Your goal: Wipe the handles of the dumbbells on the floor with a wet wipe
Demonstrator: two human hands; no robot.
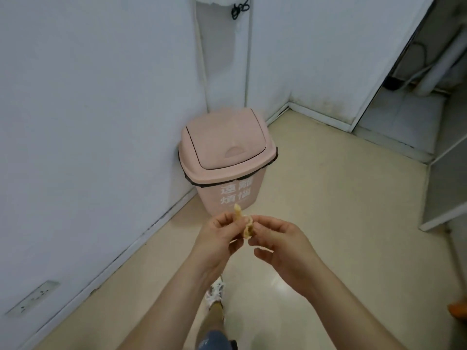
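- Two hands meet at mid-frame. The left hand (219,238) and right hand (283,245) each reach in on a bare forearm from the lower edge.
- The wet wipe (246,228) is pinched between them, crumpled into a narrow twist (yellowish, with a darker patch near its lower end). Its tip sticks up above the fingers.
- The left grip is closed on the wipe with its fingers curled. The right grip also pinches it between thumb and forefinger, and the other right fingers hang loosely curled beneath.
- Below the grip, a patterned shoe (214,293) stands on the glossy beige floor (328,223).
- Just beyond the grip stands a pink bin (227,157) with a swing lid lying closed, white characters on its front, and a black liner (274,157) showing under the rim.
- Left of the grip, low on the white wall (88,97), sits a socket (32,296).
- Behind the bin, two thin white pipes (202,59) run up the corner.
- Far right of the grip, a doorway (404,109) opens onto a tiled area.
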